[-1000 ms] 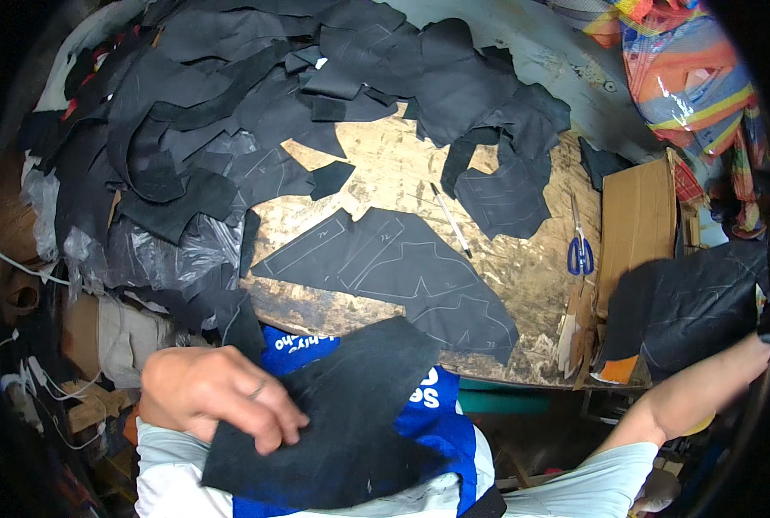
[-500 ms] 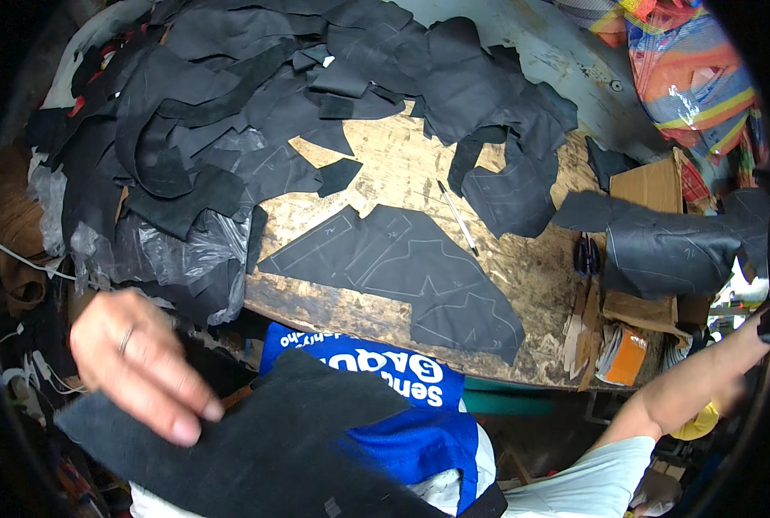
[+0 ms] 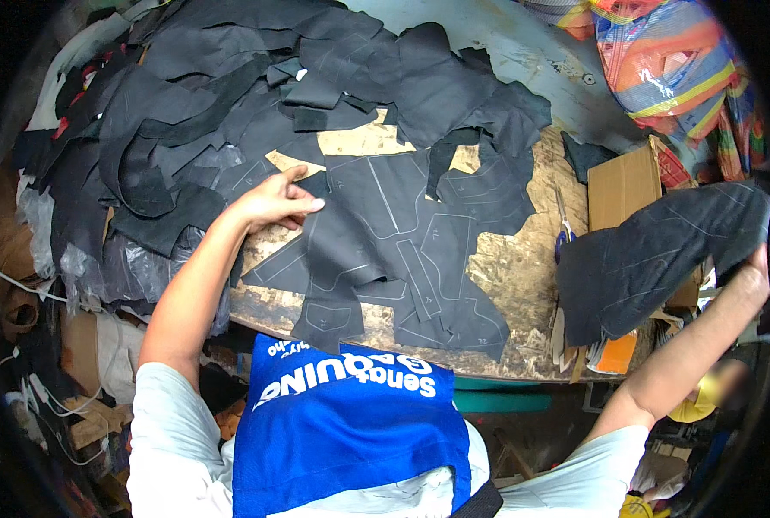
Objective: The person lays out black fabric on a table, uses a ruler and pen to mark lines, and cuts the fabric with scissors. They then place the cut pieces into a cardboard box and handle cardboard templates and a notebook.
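My left hand (image 3: 281, 200) is over the worktable with its fingers apart, beside the edge of a black leather piece (image 3: 394, 233) marked with white pattern outlines. That piece lies partly folded over another marked leather piece (image 3: 480, 324) near the table's front edge. At the far right, my right hand (image 3: 758, 261) grips the end of a second long black leather piece (image 3: 653, 259), also drawn with pale lines. It hangs across the table's right side. The fingers of this hand are partly hidden at the dark rim of the picture.
Heaped black leather scraps (image 3: 204, 95) cover the back and left of the wooden table (image 3: 523, 276). Scissors (image 3: 564, 229) lie near the right edge beside an open cardboard box (image 3: 624, 186). An orange-covered booklet (image 3: 616, 354) sits below it. A colourful striped bag (image 3: 665, 65) stands behind.
My left hand has moved from the lower left up over the table, and a marked leather piece now lies there. The right-hand piece is lifted and spread wider. The pen is out of sight.
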The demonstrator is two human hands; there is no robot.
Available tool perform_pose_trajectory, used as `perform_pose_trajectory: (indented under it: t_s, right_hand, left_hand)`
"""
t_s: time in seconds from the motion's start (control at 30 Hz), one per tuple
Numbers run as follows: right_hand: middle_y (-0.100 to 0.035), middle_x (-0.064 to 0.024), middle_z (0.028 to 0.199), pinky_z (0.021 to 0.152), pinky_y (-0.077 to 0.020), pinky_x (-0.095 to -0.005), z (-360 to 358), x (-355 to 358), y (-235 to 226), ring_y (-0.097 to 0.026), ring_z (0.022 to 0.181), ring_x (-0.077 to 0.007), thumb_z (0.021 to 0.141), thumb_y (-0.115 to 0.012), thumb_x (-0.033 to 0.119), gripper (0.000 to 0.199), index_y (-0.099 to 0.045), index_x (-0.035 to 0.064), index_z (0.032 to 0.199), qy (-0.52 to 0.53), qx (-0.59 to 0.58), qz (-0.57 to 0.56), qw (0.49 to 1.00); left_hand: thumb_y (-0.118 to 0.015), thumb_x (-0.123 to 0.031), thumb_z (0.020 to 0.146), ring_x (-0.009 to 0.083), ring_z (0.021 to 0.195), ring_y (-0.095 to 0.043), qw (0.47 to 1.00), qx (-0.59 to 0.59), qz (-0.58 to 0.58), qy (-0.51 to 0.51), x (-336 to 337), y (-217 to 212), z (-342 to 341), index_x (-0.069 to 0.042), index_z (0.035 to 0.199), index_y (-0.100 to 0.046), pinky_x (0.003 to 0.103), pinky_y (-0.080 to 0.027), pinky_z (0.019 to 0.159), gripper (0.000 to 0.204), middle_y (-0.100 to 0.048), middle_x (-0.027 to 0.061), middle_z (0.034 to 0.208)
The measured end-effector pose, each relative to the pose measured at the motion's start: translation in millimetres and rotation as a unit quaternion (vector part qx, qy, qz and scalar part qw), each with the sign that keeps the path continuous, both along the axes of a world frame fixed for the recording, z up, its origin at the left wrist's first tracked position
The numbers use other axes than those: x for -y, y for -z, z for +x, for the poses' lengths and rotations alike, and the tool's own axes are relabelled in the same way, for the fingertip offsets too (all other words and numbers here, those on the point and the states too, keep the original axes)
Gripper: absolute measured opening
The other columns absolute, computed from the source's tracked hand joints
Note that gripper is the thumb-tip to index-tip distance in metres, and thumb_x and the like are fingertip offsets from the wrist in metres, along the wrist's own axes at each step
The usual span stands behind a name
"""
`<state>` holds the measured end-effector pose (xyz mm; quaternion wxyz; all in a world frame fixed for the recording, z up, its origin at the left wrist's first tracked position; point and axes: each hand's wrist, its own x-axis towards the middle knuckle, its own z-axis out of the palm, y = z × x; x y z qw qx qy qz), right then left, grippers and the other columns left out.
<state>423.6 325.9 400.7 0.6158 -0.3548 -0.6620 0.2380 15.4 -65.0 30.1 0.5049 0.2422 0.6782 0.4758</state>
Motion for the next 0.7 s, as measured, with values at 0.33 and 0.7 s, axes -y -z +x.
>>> perform_pose_trajectory:
  t_s: [0.33,0.7]
  right_hand:
    - [-0.059,-0.0109,0.096,0.075,-0.0481,-0.0337,-81.3,-26.4,27.8,-0.058,0.083,-0.0193,0.082,-0.06,0.02,0.027,-0.053,0.0036,0.102,-0.33,-0.063,-0.212,0.918]
    - [-0.061,-0.0079,0.091,0.08,-0.0487,-0.0382,-59.7,37.3,213.5,-0.059,0.088,-0.0221,0.076,-0.068,0.018,0.027,-0.058,0.0058,0.098,-0.265,-0.176,-0.357,0.878]
  left_hand:
    - [-0.069,0.002,0.073,0.0017,0.057,-0.035,0.99,-0.105,0.084,-0.039,26.0,-14.7,36.5,-0.004,0.134,-0.033,0.017,-0.032,0.051,0.072,-0.038,-0.006,0.065]
    - [-0.059,-0.012,0.085,0.0096,0.059,-0.056,0.97,-0.22,-0.078,-0.072,19.2,-6.1,-3.5,0.0,0.128,-0.044,0.025,-0.048,0.054,0.047,-0.061,0.006,0.075]
